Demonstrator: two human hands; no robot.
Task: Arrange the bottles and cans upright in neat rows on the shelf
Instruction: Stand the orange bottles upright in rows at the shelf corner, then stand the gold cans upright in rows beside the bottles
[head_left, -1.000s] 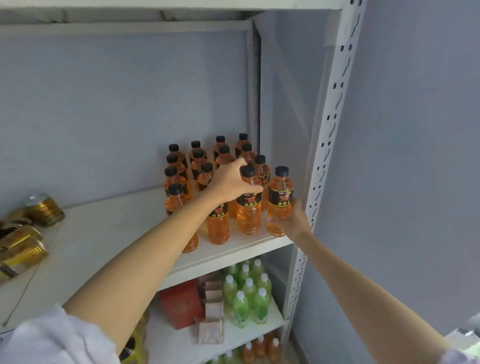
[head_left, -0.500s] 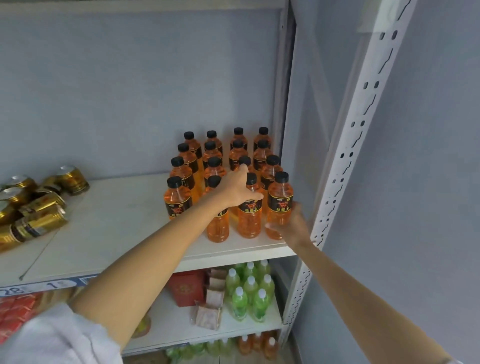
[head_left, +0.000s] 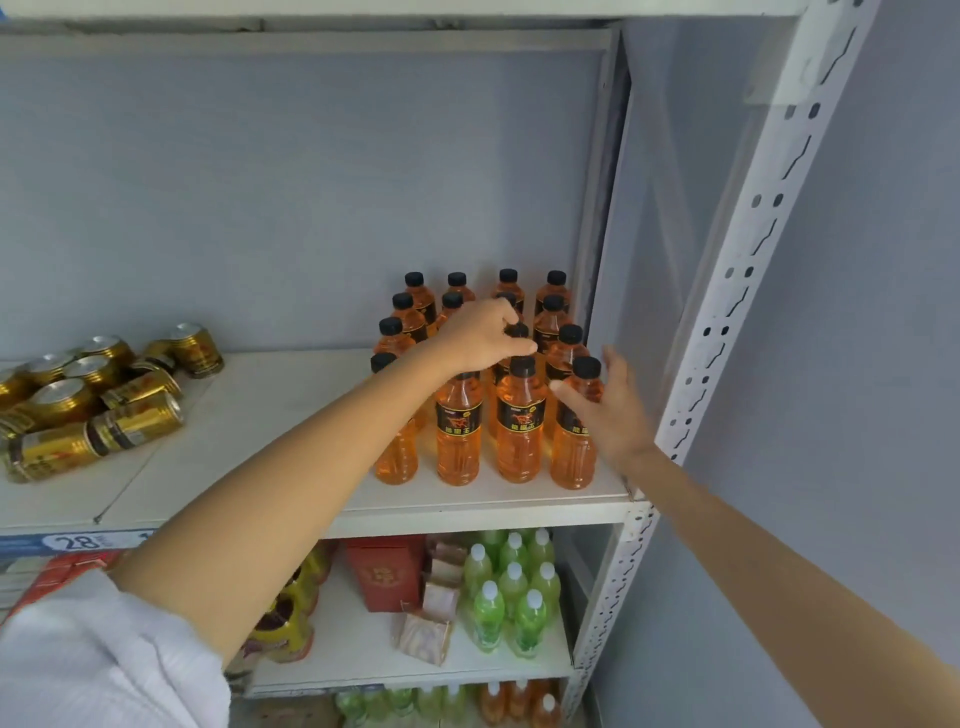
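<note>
Several orange bottles (head_left: 458, 436) with black caps stand upright in rows at the right end of the white shelf (head_left: 270, 415). My left hand (head_left: 480, 340) reaches over the front row, and its curled fingers pinch the cap of a second-row orange bottle (head_left: 518, 331). Just right of the front-right bottle (head_left: 571, 457) my right hand (head_left: 615, 415) is spread, its thumb near the bottle's shoulder, holding nothing. A heap of gold cans (head_left: 132, 423) lies at the shelf's left end, some on their sides, some upright.
A perforated white upright post (head_left: 727, 312) stands right beside my right hand. The grey back wall closes the shelf behind the bottles. On the lower shelf are green bottles (head_left: 511, 603), a red box (head_left: 387, 577) and small cartons.
My right hand has let go of the front-right bottle and spread its fingers. My left hand has shifted from a front bottle's top back to a second-row cap. The view has tilted.
</note>
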